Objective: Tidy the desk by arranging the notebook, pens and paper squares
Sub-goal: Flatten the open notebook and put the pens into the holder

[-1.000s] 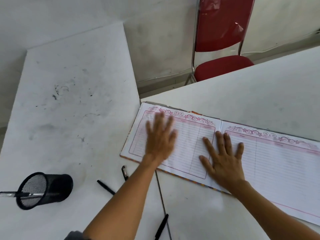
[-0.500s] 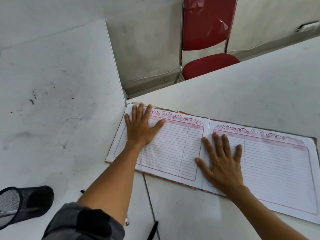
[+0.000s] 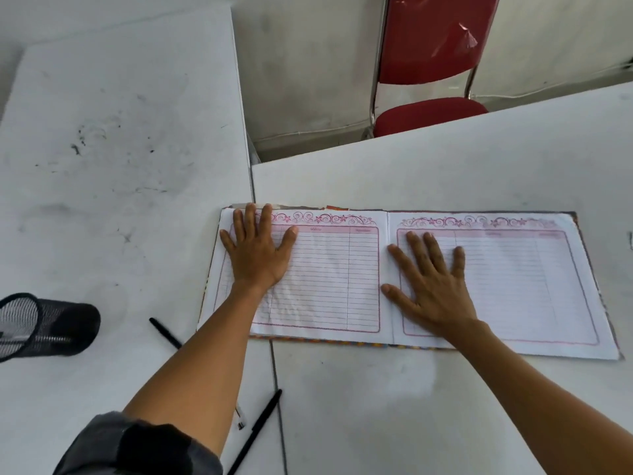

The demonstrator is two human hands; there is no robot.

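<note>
Head view looks down on a white tabletop (image 3: 102,200) made of two parts pushed together, with a thin line where they meet. A big notebook (image 3: 342,286) lies open and flat across that line, mostly on the right part. Its pages have pink lines and pink swirls along the top.

Both hands lie flat on the pages, palms down. The left hand (image 3: 255,253) is on the left page, near the outer edge, with its fingertips close to the top of the page. The right hand (image 3: 431,286) is on the right page, just beside the fold in the middle. Each grip is wide, fingers spread out, holding nothing, only pressing on the paper. The paper under the left wrist looks a bit wrinkled.

A black pen (image 3: 166,333) lies on the tabletop near the notebook's bottom left corner, partly hidden by the left arm. Another black pen (image 3: 255,431) lies closer to the person, along the line between the two parts. A small clear pen tip (image 3: 239,419) peeks out beside the arm.

A black mesh cup (image 3: 51,325) lies tipped on its side at the left edge. A red chair (image 3: 431,63) stands behind the tabletop. A grey sleeve (image 3: 137,447) covers the upper left arm.
</note>
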